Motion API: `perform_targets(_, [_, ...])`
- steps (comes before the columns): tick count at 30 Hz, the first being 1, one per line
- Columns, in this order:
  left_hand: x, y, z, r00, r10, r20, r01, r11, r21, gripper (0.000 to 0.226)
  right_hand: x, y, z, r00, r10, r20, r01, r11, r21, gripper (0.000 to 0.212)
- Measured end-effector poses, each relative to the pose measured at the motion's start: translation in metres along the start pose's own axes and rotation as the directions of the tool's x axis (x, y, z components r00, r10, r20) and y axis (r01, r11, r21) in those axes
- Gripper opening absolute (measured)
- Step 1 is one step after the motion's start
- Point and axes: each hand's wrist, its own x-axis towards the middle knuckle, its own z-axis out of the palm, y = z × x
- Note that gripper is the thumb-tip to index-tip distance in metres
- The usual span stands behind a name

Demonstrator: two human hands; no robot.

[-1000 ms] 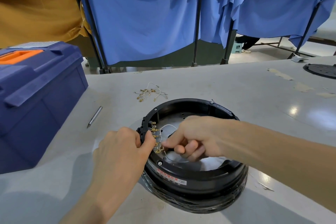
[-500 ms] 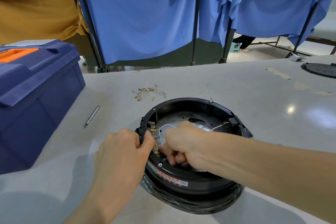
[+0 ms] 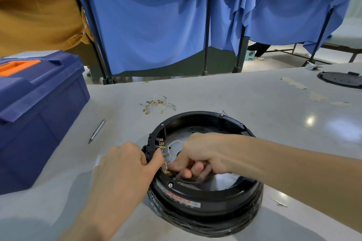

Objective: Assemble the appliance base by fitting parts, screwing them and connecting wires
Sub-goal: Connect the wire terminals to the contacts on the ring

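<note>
Grip of your right hand (image 3: 197, 155) is curled tight on the white wire (image 3: 176, 141) at the brass terminals (image 3: 161, 145). Your left hand (image 3: 125, 164) clamps the terminal block (image 3: 151, 143) on the appliance base (image 3: 205, 201), low centre of frame on the worktop (image 3: 235, 100). Above it lie loose wires (image 3: 156, 103); the toolbox (image 3: 39, 113) sits at left.

my right hand (image 3: 197, 154) hides the end of the white wire (image 3: 176, 141) | label (image 3: 184, 200) on base (image 3: 225, 208) blurred, can't read it | toolbox (image 3: 39, 107) cut off left | black disc (image 3: 342, 80) cut off right
</note>
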Motion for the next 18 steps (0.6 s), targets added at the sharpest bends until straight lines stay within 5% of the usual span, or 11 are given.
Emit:
perform_targets(5, [-0.004,-0.002,-0.004,0.986,-0.021,0.167,0.021,1.0,-0.002,0.071,-0.002,-0.002,0.001,1.0,-0.012,0.01,0.013,0.992,-0.123,0.031])
perform_targets(11, [-0.008,-0.002,0.001,0.987,-0.066,0.15,0.079,0.993,-0.083,0.069,0.0,0.0,0.011,0.988,-0.047,-0.147,0.027,0.991,-0.132,0.032])
perform_targets(16, [-0.011,-0.001,0.006,0.992,-0.081,0.099,0.077,0.996,0.035,0.061,0.001,0.002,0.02,0.961,-0.06,-0.27,0.033,0.994,-0.103,0.034])
perform_targets(18, [-0.011,-0.003,0.008,0.994,0.038,0.103,-0.055,0.983,0.177,0.039,0.001,0.002,0.024,0.944,-0.072,-0.323,0.037,0.993,-0.113,0.035])
